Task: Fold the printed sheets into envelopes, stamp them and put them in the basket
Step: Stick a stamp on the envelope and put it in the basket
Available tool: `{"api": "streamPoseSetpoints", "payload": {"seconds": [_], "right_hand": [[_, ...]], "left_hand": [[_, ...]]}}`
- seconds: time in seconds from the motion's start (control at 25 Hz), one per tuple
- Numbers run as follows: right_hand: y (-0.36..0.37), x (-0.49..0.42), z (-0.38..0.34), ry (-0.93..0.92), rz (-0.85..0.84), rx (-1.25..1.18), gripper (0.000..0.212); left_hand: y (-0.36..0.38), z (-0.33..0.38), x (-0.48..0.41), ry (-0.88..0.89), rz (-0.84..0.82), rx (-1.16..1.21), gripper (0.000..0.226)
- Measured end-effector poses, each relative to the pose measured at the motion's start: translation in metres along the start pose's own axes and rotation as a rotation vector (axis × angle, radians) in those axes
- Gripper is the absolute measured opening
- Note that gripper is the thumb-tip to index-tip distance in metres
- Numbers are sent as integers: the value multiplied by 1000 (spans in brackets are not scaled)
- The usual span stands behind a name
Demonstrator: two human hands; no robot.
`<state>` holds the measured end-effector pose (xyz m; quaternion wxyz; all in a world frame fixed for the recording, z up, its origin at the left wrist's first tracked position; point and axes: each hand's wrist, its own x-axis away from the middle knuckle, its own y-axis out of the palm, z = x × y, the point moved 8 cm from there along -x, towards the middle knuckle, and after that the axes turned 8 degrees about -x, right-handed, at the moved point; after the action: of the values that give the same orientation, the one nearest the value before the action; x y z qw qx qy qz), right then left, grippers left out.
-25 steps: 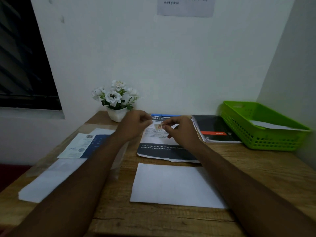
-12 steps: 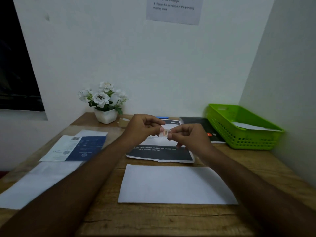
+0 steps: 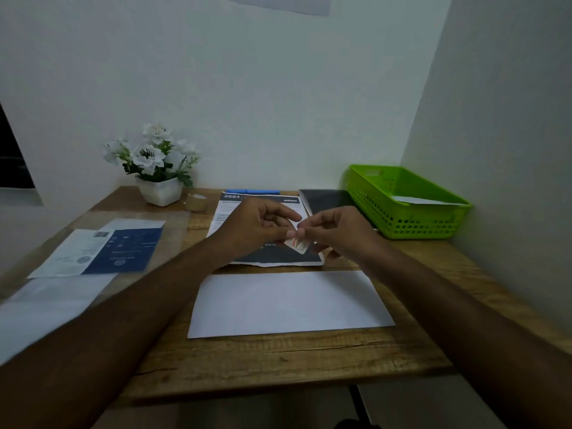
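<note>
Wooden table (image 3: 278,360), white corner: left hand (image 3: 257,227) and right hand (image 3: 337,230) both pinch the stamp (image 3: 297,245) just over the printed sheet (image 3: 278,259), envelope (image 3: 288,301) lying flat nearer me; I'd peel the backing slowly from one corner, avoid creasing.

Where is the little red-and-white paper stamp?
In the head view, mid-table, the small red-and-white paper stamp is pinched between the left hand and the right hand, over the dark printed sheet, just beyond the plain white envelope.
</note>
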<state>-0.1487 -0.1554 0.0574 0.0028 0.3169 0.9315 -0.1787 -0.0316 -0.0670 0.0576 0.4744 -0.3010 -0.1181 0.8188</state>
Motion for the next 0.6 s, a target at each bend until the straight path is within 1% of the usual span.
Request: {"api": "streamPoseSetpoints", "payload": {"seconds": [0.08,0.2,0.24,0.32,0.44,0.52,0.6], "right_hand": [[2,2,3,17,-31,32,23],[-14,10,14,55,-10,8,13],[-24,15,17,69,13,11,10],[-46,29,29,107,61,18,7],[-74,47,51,186,158,-23,6],[-82,52,60,212,188,14,7],[-83,55,64,217,194,24,8]], "left_hand": [[7,5,2,18,-25,0,25],[18,4,4,0,-56,50,25],[21,3,5,-3,-68,29,25],[28,2,6,31,-108,-114,22],[48,11,10,144,-209,-352,18],[64,19,12,207,-233,-474,23],[80,24,10,216,-259,-559,27]]}}
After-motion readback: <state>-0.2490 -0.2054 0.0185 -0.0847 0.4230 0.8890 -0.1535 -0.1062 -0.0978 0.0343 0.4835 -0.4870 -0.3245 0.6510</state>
